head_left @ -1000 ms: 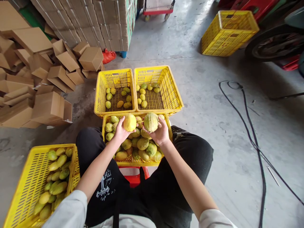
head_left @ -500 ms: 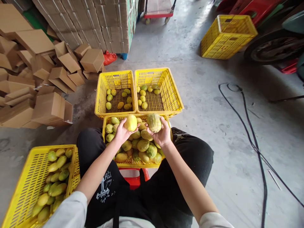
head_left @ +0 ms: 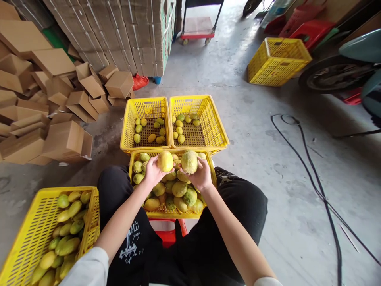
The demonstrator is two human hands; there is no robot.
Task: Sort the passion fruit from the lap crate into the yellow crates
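Observation:
My left hand (head_left: 152, 173) is closed around a yellow round fruit (head_left: 165, 161). My right hand (head_left: 201, 177) grips a greener, mottled fruit (head_left: 189, 161). Both fruits are held side by side, nearly touching, above a yellow crate (head_left: 131, 161) between my knees that is heaped with several yellow-green fruits (head_left: 179, 189). Just beyond it stand two more yellow crates, the left one (head_left: 128, 126) and the right one (head_left: 216, 123), each with several small fruits on its floor.
A fourth yellow crate (head_left: 28, 238) of longer fruits sits by my left leg. Loose cardboard boxes (head_left: 64, 141) pile up at left, stacked flat cartons (head_left: 131, 31) behind. An upturned yellow crate (head_left: 276, 61), a scooter wheel (head_left: 333, 75) and a black cable (head_left: 315, 178) lie right.
Both hands turned their fruits slightly and brought them closer together. The view tilted up a little, so the crates sit lower in the picture.

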